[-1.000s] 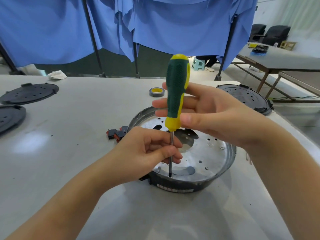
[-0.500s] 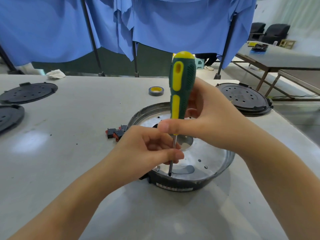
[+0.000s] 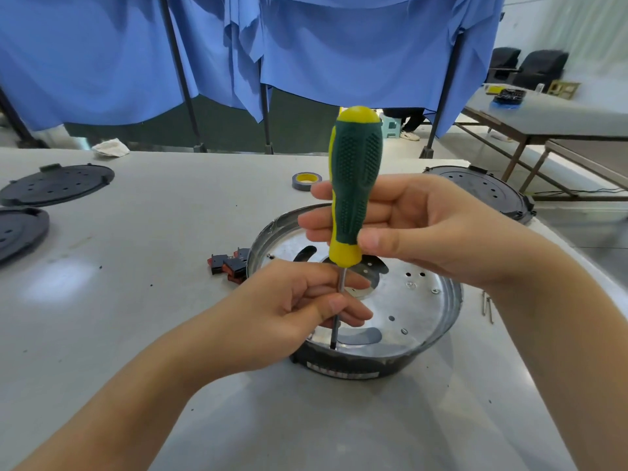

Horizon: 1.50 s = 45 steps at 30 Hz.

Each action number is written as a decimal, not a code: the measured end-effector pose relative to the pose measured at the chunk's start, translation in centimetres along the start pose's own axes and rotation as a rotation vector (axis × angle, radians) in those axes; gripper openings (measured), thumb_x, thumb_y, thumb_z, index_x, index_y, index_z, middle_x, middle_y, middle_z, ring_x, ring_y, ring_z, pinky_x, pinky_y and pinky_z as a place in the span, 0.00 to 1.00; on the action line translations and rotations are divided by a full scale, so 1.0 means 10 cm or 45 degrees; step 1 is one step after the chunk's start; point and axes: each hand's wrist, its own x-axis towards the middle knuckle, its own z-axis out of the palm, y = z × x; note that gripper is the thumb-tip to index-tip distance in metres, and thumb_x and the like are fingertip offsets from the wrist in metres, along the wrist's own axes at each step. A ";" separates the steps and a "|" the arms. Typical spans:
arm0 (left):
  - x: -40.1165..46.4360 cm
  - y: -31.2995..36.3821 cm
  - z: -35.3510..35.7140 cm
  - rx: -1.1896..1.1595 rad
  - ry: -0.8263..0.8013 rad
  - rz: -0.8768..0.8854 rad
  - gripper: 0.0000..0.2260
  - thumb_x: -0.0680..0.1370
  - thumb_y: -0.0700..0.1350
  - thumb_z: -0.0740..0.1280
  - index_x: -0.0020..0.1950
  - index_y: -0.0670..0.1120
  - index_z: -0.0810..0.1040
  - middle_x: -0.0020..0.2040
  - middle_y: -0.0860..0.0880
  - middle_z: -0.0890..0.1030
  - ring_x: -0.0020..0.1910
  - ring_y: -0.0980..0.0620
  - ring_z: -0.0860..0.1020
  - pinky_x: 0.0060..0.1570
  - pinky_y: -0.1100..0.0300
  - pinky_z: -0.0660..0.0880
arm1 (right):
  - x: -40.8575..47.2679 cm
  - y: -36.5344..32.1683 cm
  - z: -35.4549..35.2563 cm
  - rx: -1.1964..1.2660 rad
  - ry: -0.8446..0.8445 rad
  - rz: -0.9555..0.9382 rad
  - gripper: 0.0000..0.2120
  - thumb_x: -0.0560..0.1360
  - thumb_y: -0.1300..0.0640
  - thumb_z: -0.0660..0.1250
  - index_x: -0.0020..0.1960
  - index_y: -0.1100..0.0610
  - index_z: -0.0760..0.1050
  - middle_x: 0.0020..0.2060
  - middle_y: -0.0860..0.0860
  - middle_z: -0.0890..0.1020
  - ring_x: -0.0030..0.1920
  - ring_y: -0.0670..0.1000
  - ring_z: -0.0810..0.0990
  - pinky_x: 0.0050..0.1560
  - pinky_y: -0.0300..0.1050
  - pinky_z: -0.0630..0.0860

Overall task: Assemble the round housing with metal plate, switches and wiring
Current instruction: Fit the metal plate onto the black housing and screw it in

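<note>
Two black perforated covers [image 3: 57, 183] lie at the far left of the bench [image 3: 136, 334]. Red-and-black switches [image 3: 229, 265] sit just beside the round housing's left rim. Left hand [image 3: 289, 314]: grip pinches the screwdriver shaft between thumb and fingers. Screwdriver [image 3: 355, 185] upright, tip down on the metal plate [image 3: 401, 311] near its front edge, inside the round housing [image 3: 353, 368] at bench centre. Right hand [image 3: 424, 229]: grip curled round the green-and-yellow handle. Tape roll [image 3: 307, 181] behind; another black cover [image 3: 482, 192] far right.
</note>
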 end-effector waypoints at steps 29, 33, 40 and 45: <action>0.02 0.00 -0.03 -0.146 0.169 0.004 0.04 0.71 0.43 0.73 0.45 0.47 0.84 0.43 0.49 0.86 0.46 0.50 0.85 0.46 0.63 0.79 | -0.01 -0.01 0.02 -0.025 0.127 0.005 0.21 0.66 0.64 0.72 0.58 0.60 0.76 0.52 0.56 0.84 0.54 0.54 0.83 0.50 0.44 0.80; 0.05 0.00 -0.02 -0.037 0.259 0.047 0.08 0.62 0.48 0.80 0.38 0.51 0.84 0.37 0.52 0.85 0.40 0.53 0.84 0.44 0.63 0.79 | 0.03 -0.06 0.19 -0.437 0.401 -0.101 0.19 0.58 0.58 0.79 0.45 0.58 0.75 0.39 0.55 0.85 0.40 0.48 0.85 0.39 0.36 0.79; 0.06 0.00 0.02 -0.023 0.265 0.070 0.03 0.68 0.43 0.75 0.39 0.51 0.85 0.36 0.50 0.85 0.37 0.51 0.85 0.41 0.65 0.79 | 0.10 0.02 0.26 -0.597 0.536 -0.115 0.20 0.64 0.47 0.78 0.49 0.53 0.74 0.36 0.49 0.82 0.37 0.45 0.82 0.39 0.36 0.78; 0.05 -0.03 -0.01 -0.153 0.263 -0.014 0.03 0.70 0.42 0.76 0.42 0.44 0.85 0.36 0.47 0.86 0.39 0.48 0.86 0.42 0.62 0.80 | -0.01 -0.01 0.04 -0.002 0.043 -0.004 0.24 0.74 0.64 0.62 0.70 0.60 0.66 0.62 0.57 0.79 0.63 0.55 0.77 0.59 0.47 0.76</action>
